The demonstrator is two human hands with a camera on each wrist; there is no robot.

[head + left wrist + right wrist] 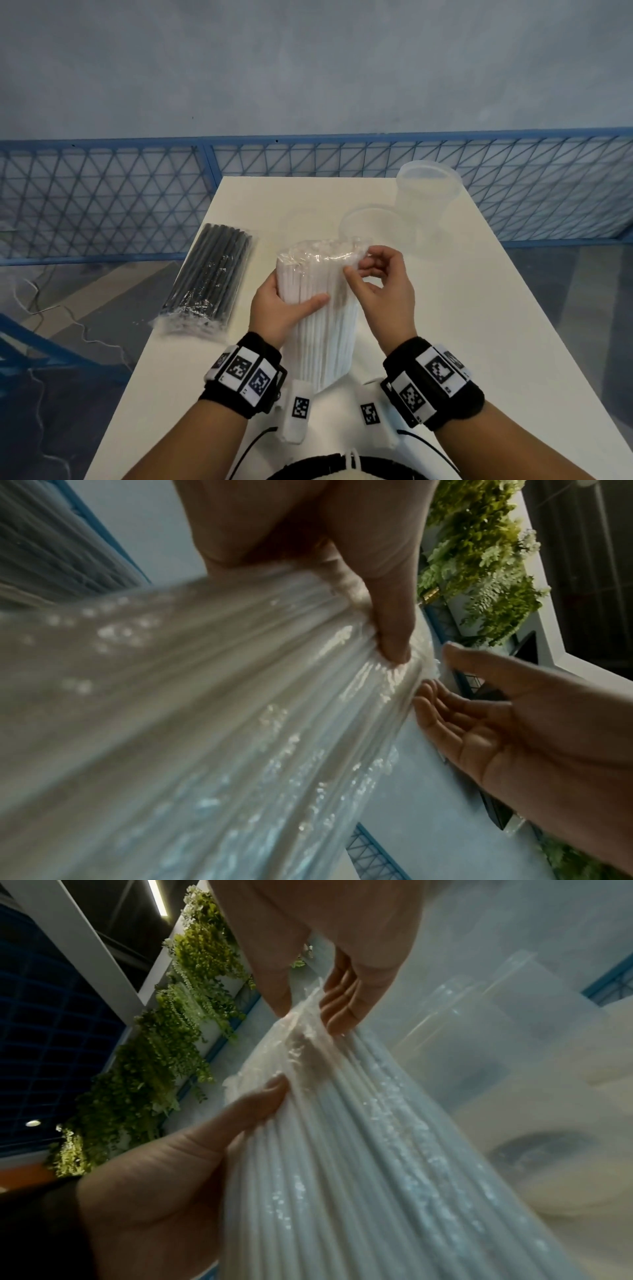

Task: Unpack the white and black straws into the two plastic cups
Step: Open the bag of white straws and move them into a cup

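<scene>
— Where's the pack of white straws (317, 308) sitting?

— Between both hands, held up over the near part of the white worktop (462, 308). The left hand (279, 310) wraps its left side around the middle, thumb laid across the front of the wrap. The right hand (380, 287) is at the upper right corner, thumb and fingertips pinching the clear wrapper there. From the left wrist view you see the thumb (387, 620) pressing into the crinkled film (240, 696), and the right hand (514, 723) closing in on the edge beside it.

— Which way does it point?

— Nearly upright. Its long axis runs from the person's body up and away, top end tilted slightly towards the far side. The right wrist view looks straight up along the straws (359, 1164) to the bunched wrapper at the top.

— And the black ones?

— One pack of black straws (209, 279), flat on the worktop to the left, apart from the hands, with its long axis running from near-left to far-right.

— Cups?

— Two clear plastic cups: the nearer cup (376, 224) stands just behind the white pack, and the farther cup (428, 185) stands by the far right edge. Both stand upright, mouths up.

— So the count?

— Two packs, two cups, two hands, both gripping the white pack.
</scene>
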